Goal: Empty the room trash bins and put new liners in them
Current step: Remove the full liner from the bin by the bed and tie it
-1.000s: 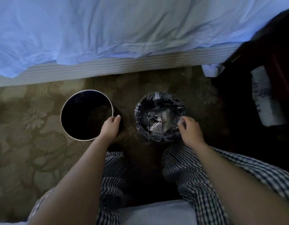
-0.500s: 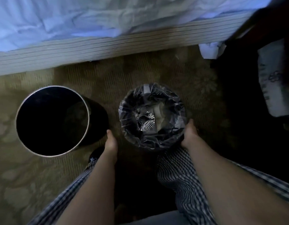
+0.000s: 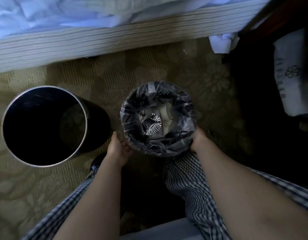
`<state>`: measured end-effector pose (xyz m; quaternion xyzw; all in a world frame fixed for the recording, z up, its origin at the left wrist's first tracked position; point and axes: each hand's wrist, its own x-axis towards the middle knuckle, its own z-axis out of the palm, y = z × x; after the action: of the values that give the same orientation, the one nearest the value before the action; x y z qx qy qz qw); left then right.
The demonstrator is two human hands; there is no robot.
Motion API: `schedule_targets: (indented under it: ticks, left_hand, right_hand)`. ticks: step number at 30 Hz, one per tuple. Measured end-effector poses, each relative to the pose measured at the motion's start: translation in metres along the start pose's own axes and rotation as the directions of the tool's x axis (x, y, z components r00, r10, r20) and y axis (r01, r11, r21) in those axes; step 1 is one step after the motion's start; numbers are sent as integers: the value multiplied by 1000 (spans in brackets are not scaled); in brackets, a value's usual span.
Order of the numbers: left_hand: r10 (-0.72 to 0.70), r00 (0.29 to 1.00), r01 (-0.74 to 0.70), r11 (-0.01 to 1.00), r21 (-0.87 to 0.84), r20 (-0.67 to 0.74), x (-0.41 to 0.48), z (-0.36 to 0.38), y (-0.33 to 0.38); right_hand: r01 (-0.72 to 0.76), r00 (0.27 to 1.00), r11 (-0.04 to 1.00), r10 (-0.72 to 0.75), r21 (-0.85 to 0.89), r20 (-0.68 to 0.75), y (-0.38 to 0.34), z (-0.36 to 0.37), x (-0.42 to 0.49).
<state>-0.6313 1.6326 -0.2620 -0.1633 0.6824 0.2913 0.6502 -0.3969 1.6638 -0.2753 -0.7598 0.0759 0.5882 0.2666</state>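
Bins, two of them, stand side by side but apart on the patterned carpet [image 3: 149, 66], beside the one bed [image 3: 97, 40]. The unlined bin [image 3: 97, 125] on the left is dark, with a bright metal rim. The lined bin [image 3: 158, 153] on the right wears one crinkled clear liner [image 3: 184, 108] folded over its rim. Two bits of rubbish show inside it: one silver foil cup [image 3: 150, 124] with a heart-shaped middle and one pale cylinder [image 3: 165, 115].

Both hands are at the lined bin. The left hand [image 3: 117, 148] presses against its near left side, its grip curled round the wall just under the liner's edge. The right hand [image 3: 199, 140] lies against the near right side with the thumb up. Its fingers are hidden behind the bin, so I cannot tell whether that grip curls or lies flat.

Two checked trouser legs [image 3: 184, 179] frame the bin from below.
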Motion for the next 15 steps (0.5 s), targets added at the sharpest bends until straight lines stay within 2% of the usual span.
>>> schedule_targets:
  ticks: [1,4,6,9,11,13,15]
  left_hand:
    - [6,1000,-6,1000,1,-12,-4,0,4]
    - [26,999,-25,1000,5,-19,-19,3,16]
    - [110,994,-110,994,27,-7,-38,10,24]
    - [262,965,-261,965,-26,21,-67,17,33]
    - [339,940,-340,941,-2,35,-90,20,39]
    - [423,905,-426,899,104,54,-111,22,43]
    - [490,868,-491,821,293,81,-128,21,44]
  right_hand:
    - [-12,1000,1000,12,-1,0,-5,2,-15]
    - [54,990,994,-66,-95,-128,-25,3,-63]
    - [80,981,988,-101,-130,-165,-34,1,-72]
    - [201,954,949,-246,-241,-173,-47,6,-92]
    - [298,927,916,-345,-269,-148,-52,8,-108]
    - [379,907,881,-415,-283,-77,-58,9,-129]
    - [429,891,847,-453,-314,-6,-64,8,-143]
